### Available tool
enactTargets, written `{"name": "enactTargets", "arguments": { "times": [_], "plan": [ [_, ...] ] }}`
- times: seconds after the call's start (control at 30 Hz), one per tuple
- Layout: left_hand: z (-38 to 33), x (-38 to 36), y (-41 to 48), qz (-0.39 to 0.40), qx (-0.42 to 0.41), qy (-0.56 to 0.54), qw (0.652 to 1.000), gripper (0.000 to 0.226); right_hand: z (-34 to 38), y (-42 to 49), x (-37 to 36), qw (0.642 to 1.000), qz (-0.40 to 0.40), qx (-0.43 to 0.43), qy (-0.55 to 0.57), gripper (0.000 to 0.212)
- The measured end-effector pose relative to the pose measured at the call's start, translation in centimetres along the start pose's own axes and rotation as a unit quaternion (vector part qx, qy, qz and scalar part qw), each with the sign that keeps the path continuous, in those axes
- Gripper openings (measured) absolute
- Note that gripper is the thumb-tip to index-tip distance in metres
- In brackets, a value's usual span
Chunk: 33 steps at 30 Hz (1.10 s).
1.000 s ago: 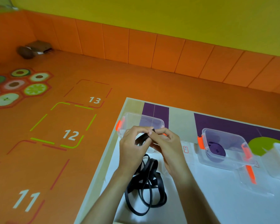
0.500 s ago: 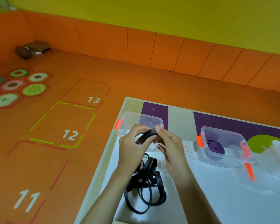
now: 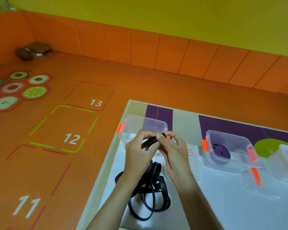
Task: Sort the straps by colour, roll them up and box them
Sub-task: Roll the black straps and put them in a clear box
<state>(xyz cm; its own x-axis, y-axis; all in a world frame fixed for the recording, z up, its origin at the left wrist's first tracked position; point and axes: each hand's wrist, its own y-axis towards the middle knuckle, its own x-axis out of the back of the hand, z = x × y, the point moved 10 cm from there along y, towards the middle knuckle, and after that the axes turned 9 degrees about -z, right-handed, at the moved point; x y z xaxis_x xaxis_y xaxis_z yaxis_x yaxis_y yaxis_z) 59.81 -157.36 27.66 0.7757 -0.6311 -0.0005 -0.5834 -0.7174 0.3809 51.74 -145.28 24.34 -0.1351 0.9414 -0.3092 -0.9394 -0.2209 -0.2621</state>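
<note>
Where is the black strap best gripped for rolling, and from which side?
Pinch the black strap at its flat free end, from above: that end sits raised between left hand and right hand, while the rest lies in tangled loops on the table.

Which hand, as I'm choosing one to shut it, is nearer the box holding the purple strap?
Right. The right hand is just left of the box; the left hand is farther left, beyond the right one.

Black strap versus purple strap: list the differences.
The black strap lies in loose tangled loops on the table; the purple strap is coiled inside a clear box. The left hand and right hand pinch the black strap's end; nothing touches the purple strap. Both are flat bands.
</note>
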Motion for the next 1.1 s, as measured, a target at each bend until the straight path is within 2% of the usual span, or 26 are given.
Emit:
{"name": "enactTargets", "arguments": {
  "times": [0.13, 0.2, 0.27, 0.37, 0.47, 0.6, 0.77, 0.83, 0.9, 0.93, 1.0, 1.1],
  "plan": [
    [0.0, 0.7, 0.3, -0.006, -0.025, -0.018, 0.999, 0.024, -0.3, -0.3, -0.8, 0.998, 0.042, -0.022, 0.033, 0.021],
    [0.1, 0.9, 0.4, 0.006, -0.039, 0.013, 0.999, 0.020, -0.4, -0.4, -0.8, 0.998, 0.052, -0.018, 0.008, 0.020],
    [-0.2, 1.1, 0.5, 0.013, -0.071, 0.061, 0.996, 0.018, 0.3, -0.3, -0.3, 0.997, 0.027, 0.030, -0.073, 0.019],
    [-0.6, 1.0, 0.8, 0.025, -0.089, 0.101, 0.991, 0.023, 2.3, -0.7, -0.3, 0.973, -0.011, 0.139, -0.185, 0.016],
    [-1.3, 0.2, 0.9, 0.050, -0.102, 0.131, 0.985, 0.036, 3.1, -1.4, -0.7, 0.963, -0.027, 0.192, -0.186, 0.034],
    [-2.1, 0.4, 0.4, 0.010, -0.170, 0.112, 0.979, 0.025, 2.8, -0.9, 0.2, 0.972, -0.057, 0.175, -0.148, 0.040],
    [-0.1, 0.9, 0.1, -0.009, -0.086, 0.056, 0.995, 0.023, 1.0, -0.6, 0.4, 0.995, -0.039, 0.069, -0.066, 0.031],
    [0.3, 1.1, 0.0, -0.014, -0.056, 0.038, 0.998, 0.024, -0.1, -0.4, 0.1, 1.000, -0.004, 0.001, -0.024, 0.025],
    [0.9, 1.1, 0.1, 0.000, -0.009, 0.013, 1.000, 0.026, -0.6, -0.4, -0.3, 0.998, 0.051, -0.033, -0.030, 0.025],
    [1.2, 1.0, 0.1, 0.014, 0.017, 0.004, 1.000, 0.027, -0.3, -0.2, -0.1, 0.996, 0.068, -0.017, -0.063, 0.028],
    [1.5, 0.9, 0.4, 0.040, 0.053, -0.001, 0.998, 0.026, 1.2, 0.3, 0.6, 0.981, 0.079, 0.072, -0.162, 0.031],
    [1.4, 1.1, 1.1, 0.074, 0.070, -0.016, 0.995, 0.023, 3.0, 0.6, 0.3, 0.947, 0.135, 0.162, -0.243, 0.019]
  ]
}}
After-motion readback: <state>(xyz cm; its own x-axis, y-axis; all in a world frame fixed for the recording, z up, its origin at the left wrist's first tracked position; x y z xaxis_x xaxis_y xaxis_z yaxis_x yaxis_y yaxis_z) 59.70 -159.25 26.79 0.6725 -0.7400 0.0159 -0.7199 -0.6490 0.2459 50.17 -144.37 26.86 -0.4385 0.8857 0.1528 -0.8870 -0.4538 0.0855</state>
